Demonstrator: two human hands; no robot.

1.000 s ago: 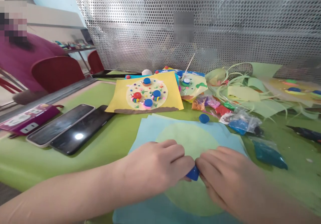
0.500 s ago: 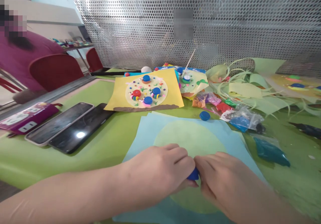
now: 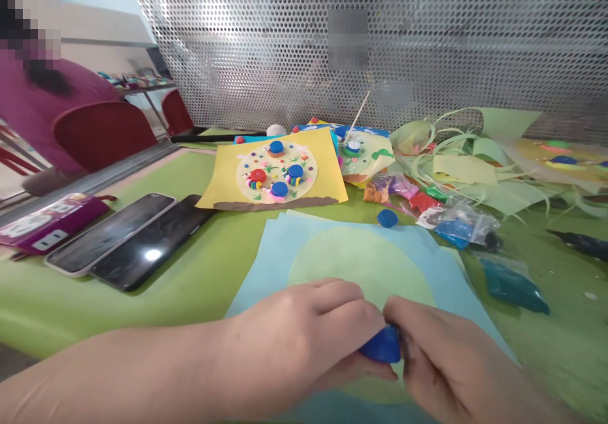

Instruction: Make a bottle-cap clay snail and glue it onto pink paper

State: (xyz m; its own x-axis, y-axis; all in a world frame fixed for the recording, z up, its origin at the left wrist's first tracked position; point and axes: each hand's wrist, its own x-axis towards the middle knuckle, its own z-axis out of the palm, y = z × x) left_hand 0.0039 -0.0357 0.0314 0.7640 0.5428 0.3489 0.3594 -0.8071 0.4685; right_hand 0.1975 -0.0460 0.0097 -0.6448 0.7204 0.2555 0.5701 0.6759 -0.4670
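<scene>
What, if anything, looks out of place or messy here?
Nothing spilled or broken. Paper scraps lie tangled at the far right, and one blue disc sits alone. The left hand and right hand pinch a blue lump.

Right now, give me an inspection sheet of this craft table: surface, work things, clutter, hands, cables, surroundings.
Surface: green table, with a light blue paper sheet bearing a pale green circle.
Work things: blue clay piece, pinched between both hands over the circle.
Clutter: silver-edged phone, black phone and purple case at left; yellow collage; loose blue clay disc; clay bags; green paper strips.
Hands: left hand and right hand, fingertips closed on the clay.
Cables: nothing seen.
Surroundings: perforated metal screen behind; red chairs and a person in a magenta top at left.
</scene>
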